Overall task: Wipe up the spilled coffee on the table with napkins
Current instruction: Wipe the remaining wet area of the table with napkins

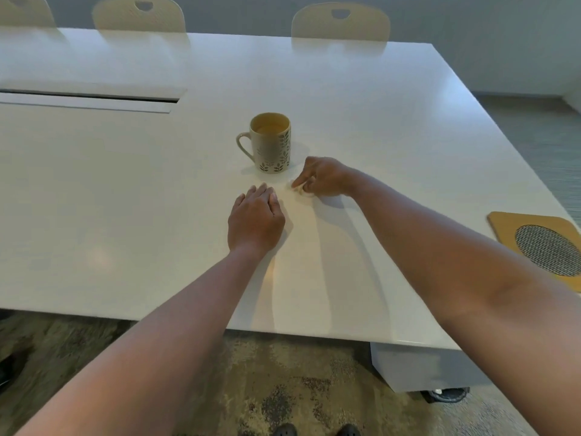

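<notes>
The right hand (320,177) pinches a small wadded napkin (303,191) against the desk (377,127) beside the mug (272,143). The left hand (256,221) lies flat, empty. The wad looks soft, light and tearable once wet, best pressed from above

Right hand (323,177) pinching napkin (302,191) beside mug (272,143), left hand (256,221) flat

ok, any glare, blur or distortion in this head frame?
Head view: wide-angle bends the table edges; soft overall, chairs at top smeared; faint warm sheen between the forearms; soft shadows under both arms; white napkin under the right hand barely separates from the tabletop.
</notes>
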Motion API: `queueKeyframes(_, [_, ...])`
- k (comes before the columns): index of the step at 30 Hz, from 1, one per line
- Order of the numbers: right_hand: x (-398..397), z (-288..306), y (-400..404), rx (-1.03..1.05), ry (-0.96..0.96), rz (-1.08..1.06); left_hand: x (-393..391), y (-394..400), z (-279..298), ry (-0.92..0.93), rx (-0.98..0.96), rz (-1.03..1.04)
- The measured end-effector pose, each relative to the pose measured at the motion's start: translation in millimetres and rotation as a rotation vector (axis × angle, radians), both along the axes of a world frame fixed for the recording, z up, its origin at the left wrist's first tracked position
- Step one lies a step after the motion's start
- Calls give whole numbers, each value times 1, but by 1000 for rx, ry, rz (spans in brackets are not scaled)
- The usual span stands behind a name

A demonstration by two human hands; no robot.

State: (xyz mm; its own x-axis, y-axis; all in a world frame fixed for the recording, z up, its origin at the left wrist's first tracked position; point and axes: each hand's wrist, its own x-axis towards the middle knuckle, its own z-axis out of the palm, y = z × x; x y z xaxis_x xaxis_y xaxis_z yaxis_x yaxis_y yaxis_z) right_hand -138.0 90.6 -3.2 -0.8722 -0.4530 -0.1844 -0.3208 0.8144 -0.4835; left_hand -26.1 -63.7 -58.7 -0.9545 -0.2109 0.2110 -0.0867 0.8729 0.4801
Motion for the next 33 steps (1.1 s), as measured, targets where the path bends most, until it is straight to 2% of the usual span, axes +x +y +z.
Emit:
queueKeyframes(5, [8,12,26,141,-93,76,0,0,0,10,21,6])
queueKeyframes(8, [10,15,52,130,-91,-54,1,-1,1,6,32,4])
queueKeyframes(10, [13,12,65,102,-23,-185,1,0,1,6,32,0])
queueKeyframes(13, [20,1,62,89,109,-340,2,1,3,9,35,2])
queueKeyframes(15, [27,-7,49,108,132,-364,3,2,3,16,35,6])
queueKeyframes(19, [50,-7,16,140,85,-97,2,1,3,27,34,-4])
queueKeyframes(23, [84,9,6,124,-47,188,4,3,5,36,48,13])
queueKeyframes(26, [99,25,17,202,-198,269,6,3,7,21,65,11])
queueKeyframes(30, [104,34,55,260,-296,148,8,3,9,-5,89,18])
queueKeyframes(33, [104,32,98,191,-274,-79,11,5,10,29,102,20])
